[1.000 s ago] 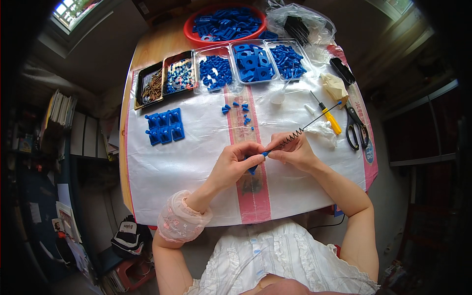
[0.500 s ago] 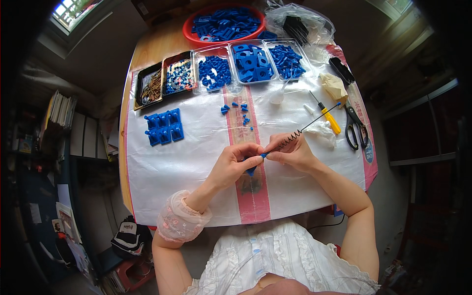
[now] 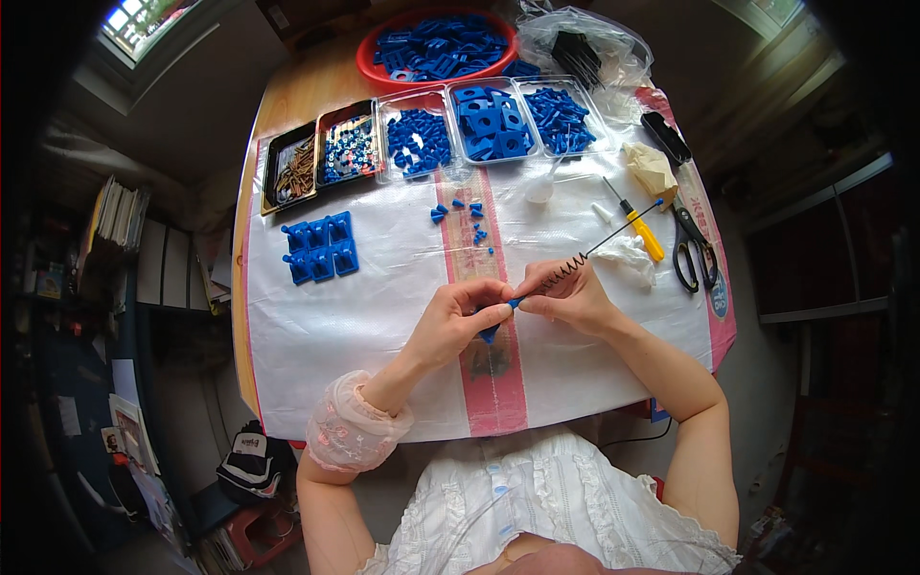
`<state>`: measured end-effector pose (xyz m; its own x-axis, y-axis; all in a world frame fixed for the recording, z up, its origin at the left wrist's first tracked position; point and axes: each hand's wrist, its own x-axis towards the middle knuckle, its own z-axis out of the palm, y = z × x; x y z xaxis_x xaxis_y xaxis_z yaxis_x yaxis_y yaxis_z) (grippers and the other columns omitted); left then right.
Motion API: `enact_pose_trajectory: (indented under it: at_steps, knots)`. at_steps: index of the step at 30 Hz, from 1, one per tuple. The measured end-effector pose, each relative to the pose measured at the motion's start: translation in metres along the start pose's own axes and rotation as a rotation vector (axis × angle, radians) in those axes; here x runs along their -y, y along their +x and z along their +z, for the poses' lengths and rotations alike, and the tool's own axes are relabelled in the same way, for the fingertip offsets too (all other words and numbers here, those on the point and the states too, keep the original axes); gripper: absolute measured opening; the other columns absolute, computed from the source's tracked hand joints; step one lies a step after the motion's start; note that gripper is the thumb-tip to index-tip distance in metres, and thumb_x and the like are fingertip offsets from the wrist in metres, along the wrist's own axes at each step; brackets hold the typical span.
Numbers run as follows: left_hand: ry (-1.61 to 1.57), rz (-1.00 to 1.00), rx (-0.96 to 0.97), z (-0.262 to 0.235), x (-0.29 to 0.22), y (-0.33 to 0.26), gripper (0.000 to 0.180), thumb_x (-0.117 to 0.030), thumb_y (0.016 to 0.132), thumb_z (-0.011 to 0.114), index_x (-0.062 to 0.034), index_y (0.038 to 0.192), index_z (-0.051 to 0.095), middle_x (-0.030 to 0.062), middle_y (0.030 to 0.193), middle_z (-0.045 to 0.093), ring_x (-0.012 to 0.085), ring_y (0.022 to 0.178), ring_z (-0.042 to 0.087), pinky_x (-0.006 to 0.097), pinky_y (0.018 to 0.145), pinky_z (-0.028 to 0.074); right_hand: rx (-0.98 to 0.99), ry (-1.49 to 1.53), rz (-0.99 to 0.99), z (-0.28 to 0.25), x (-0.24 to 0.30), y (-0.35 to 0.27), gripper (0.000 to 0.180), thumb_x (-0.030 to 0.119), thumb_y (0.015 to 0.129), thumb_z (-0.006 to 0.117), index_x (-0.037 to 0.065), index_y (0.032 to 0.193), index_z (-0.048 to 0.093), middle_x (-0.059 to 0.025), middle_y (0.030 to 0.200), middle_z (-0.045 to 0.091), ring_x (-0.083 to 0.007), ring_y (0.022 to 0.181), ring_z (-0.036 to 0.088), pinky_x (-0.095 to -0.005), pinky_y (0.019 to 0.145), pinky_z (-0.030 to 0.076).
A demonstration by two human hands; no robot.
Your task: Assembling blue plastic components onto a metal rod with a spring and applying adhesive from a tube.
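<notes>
My left hand [image 3: 468, 311] pinches a small blue plastic part [image 3: 491, 333], mostly covered by my fingers. Against it, my right hand [image 3: 567, 299] is closed on a black coiled spring [image 3: 572, 267]. From the coil a thin straight rod runs up to the right, with a tiny blue tip on its end. The two hands meet over the pink stripe of the cloth. Beyond them lie several small blue pieces [image 3: 476, 215]. To the left, assembled blue parts [image 3: 320, 247] stand in two rows.
Trays of blue parts [image 3: 494, 123], a tray of screws [image 3: 295, 171] and a tray of nuts [image 3: 350, 149] line the back. A red basin [image 3: 368, 69] stands behind. On the right lie a yellow screwdriver [image 3: 645, 234], black scissors [image 3: 692, 251] and crumpled tissue [image 3: 630, 260].
</notes>
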<state>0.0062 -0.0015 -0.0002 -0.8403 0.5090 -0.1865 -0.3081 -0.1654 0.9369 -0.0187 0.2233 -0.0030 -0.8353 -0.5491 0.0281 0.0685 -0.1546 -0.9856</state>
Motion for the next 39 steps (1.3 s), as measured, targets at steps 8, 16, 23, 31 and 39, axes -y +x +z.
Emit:
enact_pose_trajectory:
  at_steps: [8,16,23,31,39]
  knots:
    - [-0.103,-0.074,0.012,0.0016,-0.0052,0.0023,0.020,-0.012,0.094,0.066,0.0004,0.110,0.064,0.0045,0.098,0.068,0.0096,0.088,0.064,0.024,0.080,0.052,-0.022,0.045,-0.012,0.0004,-0.0038,0.0007,0.011,-0.003,0.084,0.072,-0.002,0.095,0.074,0.0008,0.078,0.063,-0.0042,0.062,0.054,-0.0207,0.052,0.037]
    - [-0.172,-0.099,0.089,-0.0048,-0.0028,0.0021,0.019,-0.013,0.095,0.065,-0.0003,0.109,0.064,0.0048,0.097,0.067,0.0107,0.089,0.064,0.027,0.083,0.053,-0.038,0.023,-0.015,0.0019,-0.0031,0.0002,0.010,-0.003,0.083,0.073,-0.001,0.093,0.075,0.0000,0.077,0.063,-0.0037,0.062,0.053,-0.0200,0.051,0.038]
    - [-0.186,-0.077,0.086,-0.0034,-0.0004,0.0027,0.019,-0.014,0.096,0.064,0.0000,0.110,0.064,0.0047,0.095,0.067,0.0105,0.087,0.064,0.026,0.082,0.053,-0.047,-0.005,-0.006,0.0007,-0.0054,-0.0006,0.009,-0.001,0.082,0.076,0.000,0.091,0.075,0.0004,0.076,0.063,-0.0033,0.062,0.053,-0.0195,0.052,0.038]
    - [-0.147,-0.062,0.061,-0.0041,0.0004,0.0019,0.021,-0.013,0.095,0.065,0.0014,0.110,0.066,0.0053,0.095,0.067,0.0100,0.087,0.064,0.026,0.083,0.053,-0.033,0.014,0.001,0.0025,-0.0014,-0.0005,0.010,-0.001,0.082,0.076,0.000,0.091,0.075,0.0011,0.075,0.062,-0.0030,0.063,0.053,-0.0192,0.054,0.038]
    - [-0.108,-0.055,0.042,-0.0035,0.0003,0.0015,0.020,-0.013,0.094,0.066,0.0017,0.108,0.067,0.0043,0.095,0.066,0.0092,0.088,0.063,0.025,0.083,0.053,-0.021,-0.026,0.002,0.0019,-0.0006,-0.0006,0.010,0.000,0.082,0.076,0.000,0.092,0.075,0.0019,0.075,0.061,-0.0026,0.063,0.051,-0.0197,0.053,0.035]
